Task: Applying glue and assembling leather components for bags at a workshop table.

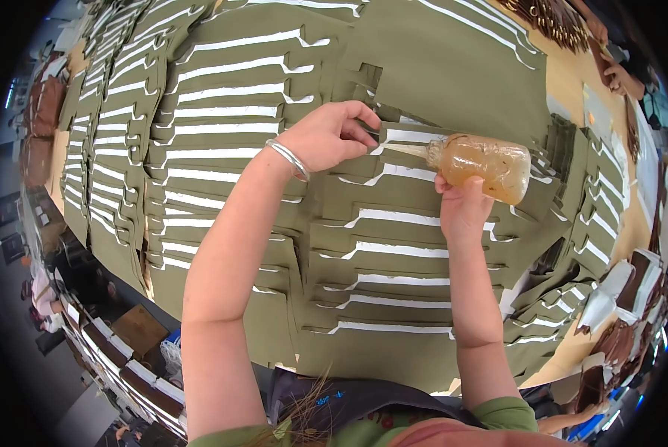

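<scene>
My right hand [463, 209] grips a clear plastic squeeze bottle [487, 165] of amber liquid, which looks like glue. The bottle lies nearly level, and its narrow pale nozzle [404, 148] points left along an olive sheet piece with a white strip [415, 136]. At the left end of this piece are the bent thumb and fingers of my left hand [334, 137]; whether they pinch its edge is not clear. A silver bangle [288, 159] circles my left wrist. Below both hands, more olive pieces [404, 248] overlap in a stepped row, each showing a white strip.
Further rows of overlapped olive pieces [222, 128] cover the table to the left. A large plain olive sheet [451, 72] lies beyond my hands. Brown straps with metal fittings [552, 22] are at the far right, near another person's hand [616, 72]. Brown pieces [616, 341] lie at lower right.
</scene>
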A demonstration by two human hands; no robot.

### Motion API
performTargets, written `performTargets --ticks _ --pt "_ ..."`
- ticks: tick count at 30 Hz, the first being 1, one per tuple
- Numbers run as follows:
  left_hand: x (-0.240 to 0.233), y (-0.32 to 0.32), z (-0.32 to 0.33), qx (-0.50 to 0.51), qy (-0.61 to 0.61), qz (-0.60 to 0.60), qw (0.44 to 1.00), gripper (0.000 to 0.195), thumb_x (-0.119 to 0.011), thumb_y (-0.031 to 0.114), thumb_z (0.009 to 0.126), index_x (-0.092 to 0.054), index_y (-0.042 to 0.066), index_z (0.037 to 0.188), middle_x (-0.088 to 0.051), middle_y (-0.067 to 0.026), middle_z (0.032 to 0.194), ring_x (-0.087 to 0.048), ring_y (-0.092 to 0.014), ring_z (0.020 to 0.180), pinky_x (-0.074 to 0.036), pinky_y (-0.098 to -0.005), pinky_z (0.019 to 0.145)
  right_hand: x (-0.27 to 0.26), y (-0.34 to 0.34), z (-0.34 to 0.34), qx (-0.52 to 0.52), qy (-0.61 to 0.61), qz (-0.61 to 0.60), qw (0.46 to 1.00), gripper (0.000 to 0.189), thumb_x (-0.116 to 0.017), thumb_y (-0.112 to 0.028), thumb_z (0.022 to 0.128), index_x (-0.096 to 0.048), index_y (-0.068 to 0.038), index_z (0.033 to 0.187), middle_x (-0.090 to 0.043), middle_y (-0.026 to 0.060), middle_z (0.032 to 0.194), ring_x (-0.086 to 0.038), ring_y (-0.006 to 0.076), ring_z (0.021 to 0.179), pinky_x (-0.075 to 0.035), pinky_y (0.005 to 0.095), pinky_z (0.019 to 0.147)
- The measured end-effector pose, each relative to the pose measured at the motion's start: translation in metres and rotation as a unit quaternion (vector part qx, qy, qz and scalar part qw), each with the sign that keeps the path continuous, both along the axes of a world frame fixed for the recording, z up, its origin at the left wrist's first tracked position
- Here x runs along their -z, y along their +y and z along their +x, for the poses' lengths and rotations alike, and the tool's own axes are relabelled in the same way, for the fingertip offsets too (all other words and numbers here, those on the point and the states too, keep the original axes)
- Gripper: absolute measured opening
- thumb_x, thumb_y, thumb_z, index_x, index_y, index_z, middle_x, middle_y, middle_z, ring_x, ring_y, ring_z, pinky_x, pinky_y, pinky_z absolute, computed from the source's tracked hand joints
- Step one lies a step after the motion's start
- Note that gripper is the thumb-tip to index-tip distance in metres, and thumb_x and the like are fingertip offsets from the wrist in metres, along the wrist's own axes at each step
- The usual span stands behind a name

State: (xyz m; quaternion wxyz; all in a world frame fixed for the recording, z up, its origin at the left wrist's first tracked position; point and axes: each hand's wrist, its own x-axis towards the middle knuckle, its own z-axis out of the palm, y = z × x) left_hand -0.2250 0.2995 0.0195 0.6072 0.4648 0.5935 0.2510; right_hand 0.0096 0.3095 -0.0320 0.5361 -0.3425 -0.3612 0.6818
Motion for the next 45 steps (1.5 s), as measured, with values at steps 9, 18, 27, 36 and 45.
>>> performTargets --ticks 9,18,27,36,45 --pt "-0.001 0.001 -0.001 -0.001 -0.002 -0.007 1.000 0.031 -0.056 0.001 0.078 -0.051 0.004 0.108 -0.064 -0.0070 0.092 -0.055 -0.010 0.085 -0.043 -0.0251 0.080 0.008 -0.003 0.005 -0.058 -0.059 0.050 0.995 0.046 -0.060 -0.036 0.085 -0.045 -0.004 0.114 -0.056 0.0095 0.102 -0.057 0.0199 0.077 -0.045 0.0308 0.062" --pt "-0.003 0.001 0.002 -0.001 0.002 0.000 1.000 0.035 -0.052 -0.002 0.075 -0.051 0.001 0.109 -0.064 -0.0096 0.092 -0.057 -0.012 0.084 -0.044 -0.0248 0.075 -0.001 -0.004 0.001 -0.022 -0.025 0.045 0.998 0.037 -0.064 -0.026 0.083 -0.052 0.001 0.105 -0.061 0.0111 0.091 -0.059 0.0192 0.073 -0.047 0.0299 0.059" --pt "0.004 -0.026 0.013 0.004 0.295 0.240 0.925 0.025 -0.061 0.003 0.073 -0.056 0.006 0.097 -0.058 -0.0046 0.086 -0.056 -0.018 0.081 -0.046 -0.0304 0.077 -0.023 -0.017 0.025 -0.155 0.393 -0.159 0.892 0.090 -0.067 -0.061 0.068 -0.034 -0.003 0.129 -0.044 0.0132 0.122 -0.042 0.0088 0.056 -0.037 0.0174 0.045" --pt "0.005 -0.042 0.019 -0.003 0.094 0.024 0.995 0.022 -0.058 0.002 0.078 -0.053 0.004 0.099 -0.061 -0.0041 0.088 -0.049 -0.011 0.074 -0.044 -0.0239 0.072 0.014 -0.037 0.032 -0.048 0.027 -0.078 0.995 0.085 -0.068 -0.061 0.066 -0.038 -0.012 0.127 -0.051 0.0057 0.115 -0.052 0.0138 0.087 -0.043 0.0248 0.061" --pt "0.005 -0.041 0.018 -0.020 -0.030 -0.021 0.999 0.028 -0.051 -0.003 0.080 -0.050 0.002 0.107 -0.064 -0.0099 0.093 -0.057 -0.012 0.085 -0.045 -0.0251 0.077 0.011 -0.040 0.018 -0.027 -0.038 0.024 0.999 0.057 -0.070 -0.041 0.076 -0.046 -0.003 0.111 -0.058 0.0092 0.094 -0.056 0.0187 0.072 -0.045 0.0292 0.055"
